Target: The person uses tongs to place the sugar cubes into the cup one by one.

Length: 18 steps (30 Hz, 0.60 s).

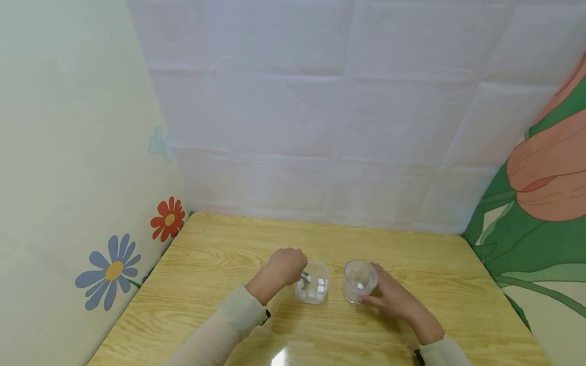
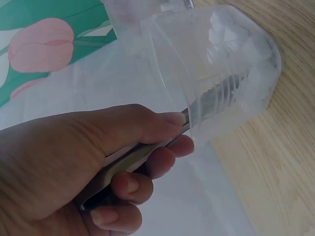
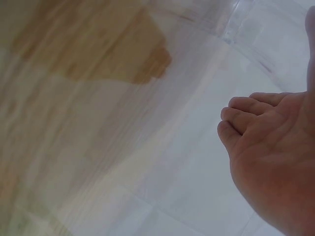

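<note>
In the head view a clear plastic container (image 1: 319, 269) stands on the table, with white cubes (image 2: 253, 54) along its bottom. My left hand (image 1: 285, 268) grips metal tongs (image 2: 135, 160), thumb on top and fingers curled beneath. Their serrated tips reach inside the container, right by the cubes. To the right is a clear round cup (image 1: 352, 295) with a small white patch showing low inside. My right hand (image 1: 396, 299) holds this cup from its right side, thumb at the front and fingers behind. The right wrist view catches only a bit of the cup at the top.
Container and cup stand a short gap apart on the wood-grain table (image 1: 229, 244). A white sheet (image 1: 293, 117) rises behind the far edge. Flower-printed panels (image 1: 55, 203) border the left and right sides.
</note>
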Available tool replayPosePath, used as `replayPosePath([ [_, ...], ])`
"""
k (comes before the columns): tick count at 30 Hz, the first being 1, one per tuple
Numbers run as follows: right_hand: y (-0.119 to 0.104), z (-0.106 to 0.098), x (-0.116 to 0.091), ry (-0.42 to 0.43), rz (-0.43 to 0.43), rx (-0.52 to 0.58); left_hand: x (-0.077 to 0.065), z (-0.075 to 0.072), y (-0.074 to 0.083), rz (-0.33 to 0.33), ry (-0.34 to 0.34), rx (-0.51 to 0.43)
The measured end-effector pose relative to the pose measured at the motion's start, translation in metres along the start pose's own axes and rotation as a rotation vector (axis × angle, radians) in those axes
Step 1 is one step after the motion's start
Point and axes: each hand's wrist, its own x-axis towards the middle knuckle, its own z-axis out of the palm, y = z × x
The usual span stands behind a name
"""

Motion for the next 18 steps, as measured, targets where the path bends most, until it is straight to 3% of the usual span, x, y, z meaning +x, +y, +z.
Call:
replayPosePath([
  [12,-0.001,-0.001,0.0,-0.003,0.001,-0.002,-0.001,-0.003,-0.008,-0.004,-0.006,-0.062],
  [18,-0.002,-0.001,0.0,-0.007,0.0,-0.002,-0.005,-0.006,-0.018,0.026,0.0,-0.104],
])
